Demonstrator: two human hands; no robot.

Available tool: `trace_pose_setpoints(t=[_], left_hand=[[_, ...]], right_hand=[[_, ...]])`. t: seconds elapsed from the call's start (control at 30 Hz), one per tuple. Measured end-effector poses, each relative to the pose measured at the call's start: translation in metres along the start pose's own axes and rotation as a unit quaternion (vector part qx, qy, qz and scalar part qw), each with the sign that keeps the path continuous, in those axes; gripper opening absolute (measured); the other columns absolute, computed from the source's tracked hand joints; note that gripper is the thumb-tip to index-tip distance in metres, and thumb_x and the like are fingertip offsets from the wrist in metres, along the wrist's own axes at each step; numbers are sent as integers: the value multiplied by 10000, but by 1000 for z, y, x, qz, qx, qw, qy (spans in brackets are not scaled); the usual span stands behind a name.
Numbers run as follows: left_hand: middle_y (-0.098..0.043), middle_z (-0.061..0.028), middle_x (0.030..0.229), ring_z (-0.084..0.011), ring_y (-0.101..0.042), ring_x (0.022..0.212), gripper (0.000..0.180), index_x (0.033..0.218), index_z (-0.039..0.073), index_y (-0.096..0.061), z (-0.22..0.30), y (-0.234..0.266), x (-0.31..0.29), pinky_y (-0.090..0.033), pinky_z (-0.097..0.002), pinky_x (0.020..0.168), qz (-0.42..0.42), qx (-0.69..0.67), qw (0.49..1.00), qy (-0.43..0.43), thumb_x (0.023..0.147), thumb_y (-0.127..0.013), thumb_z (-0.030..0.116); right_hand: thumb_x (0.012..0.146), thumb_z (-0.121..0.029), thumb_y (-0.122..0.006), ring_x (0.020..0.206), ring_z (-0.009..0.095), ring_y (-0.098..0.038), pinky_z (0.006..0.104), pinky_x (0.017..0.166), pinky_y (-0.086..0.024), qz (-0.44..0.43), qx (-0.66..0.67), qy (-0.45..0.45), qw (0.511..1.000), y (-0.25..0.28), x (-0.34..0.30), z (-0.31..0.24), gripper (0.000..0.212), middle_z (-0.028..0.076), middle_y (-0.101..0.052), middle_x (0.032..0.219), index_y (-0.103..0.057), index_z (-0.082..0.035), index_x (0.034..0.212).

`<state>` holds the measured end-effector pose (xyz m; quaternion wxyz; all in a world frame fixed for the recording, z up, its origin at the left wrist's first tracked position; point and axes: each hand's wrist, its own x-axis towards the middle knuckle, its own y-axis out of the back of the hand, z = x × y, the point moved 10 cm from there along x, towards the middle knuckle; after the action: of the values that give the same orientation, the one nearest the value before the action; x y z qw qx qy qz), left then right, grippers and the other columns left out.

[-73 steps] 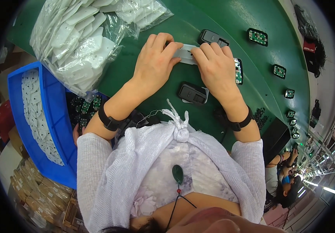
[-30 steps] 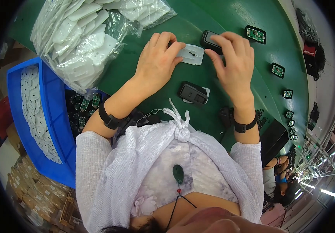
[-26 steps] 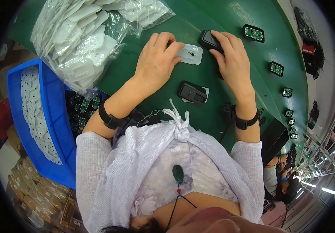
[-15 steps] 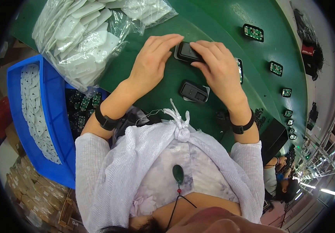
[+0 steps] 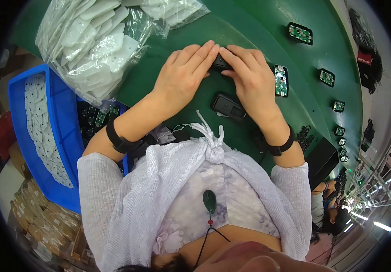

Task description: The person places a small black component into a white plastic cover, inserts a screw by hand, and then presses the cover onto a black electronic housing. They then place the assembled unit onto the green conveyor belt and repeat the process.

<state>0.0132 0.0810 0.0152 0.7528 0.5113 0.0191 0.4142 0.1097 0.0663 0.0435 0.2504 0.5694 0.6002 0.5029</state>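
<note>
Between my hands, a small black plastic case (image 5: pixel 220 63) rests on the green work surface, mostly covered by fingers. My left hand (image 5: pixel 182 79) is closed against its left side, fingertips over the far edge. From the right, my right hand (image 5: pixel 253 75) grips the same case with thumb and fingers. Nearer to me lies a second black case (image 5: pixel 228 106) with a recessed panel, a pale edge showing under it. Just right of my right hand sits a black shell with a green circuit board (image 5: pixel 281 81) exposed.
Clear bags of white plastic plates (image 5: pixel 98 43) lie at the far left. A blue bin (image 5: pixel 62 122) holds small white pieces. Several board-filled shells (image 5: pixel 300 33) line the green surface on the right, with tiny black parts (image 5: pixel 304 134) nearer me.
My left hand has moved right onto the case, and my hands are closer together, covering more of it. The shell beside my right hand shows more fully.
</note>
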Motion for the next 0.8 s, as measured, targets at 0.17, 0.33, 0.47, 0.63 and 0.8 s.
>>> trace_pose_setpoints(t=[0.17, 0.33, 0.47, 0.63, 0.8], left_hand=[[-611, -144, 1133, -276, -582, 976, 435, 1176, -11, -596, -12, -7, 18, -492, -336, 779, 34, 0, 999, 15, 774, -681, 131], [-668, -80, 803, -138, -618, 661, 315, 1035, -75, -626, -43, -26, 3, -493, -254, 632, 5, -468, 823, 322, 922, -639, 219], [-673, -70, 819, -88, -617, 699, 318, 1063, -70, -618, -33, -33, 1, -487, -224, 626, 13, -569, 754, 329, 942, -620, 225], [-674, -73, 856, -95, -615, 700, 314, 1068, -65, -614, -25, -34, 3, -488, -227, 626, 19, -581, 744, 329, 941, -621, 222], [-668, -68, 869, -94, -608, 706, 306, 1097, -52, -605, -26, -31, 8, -493, -236, 634, 2, -571, 756, 319, 934, -629, 206]], right_hand=[[829, -92, -684, 945, 199, -604, 320, 802, -506, -63, 210, -138, 966, -4, 17, 45, 370, 78, -662, 1057, -617, -66, 1192], [945, -125, -595, 1039, 136, -574, 275, 923, -449, 27, 532, -269, 802, 2, -3, 61, 331, 80, -627, 1179, -564, -4, 1251], [903, -125, -661, 1052, 143, -568, 287, 935, -444, 69, 491, -238, 835, 9, -5, 44, 411, 88, -602, 1185, -529, -17, 1277], [885, -104, -685, 1028, 153, -586, 281, 901, -461, 95, 494, -245, 829, 7, -1, 45, 402, 96, -605, 1149, -533, -13, 1245], [880, -67, -682, 977, 149, -609, 279, 862, -482, 104, 465, -204, 855, 19, 15, 46, 365, 88, -638, 1071, -554, 0, 1214]])
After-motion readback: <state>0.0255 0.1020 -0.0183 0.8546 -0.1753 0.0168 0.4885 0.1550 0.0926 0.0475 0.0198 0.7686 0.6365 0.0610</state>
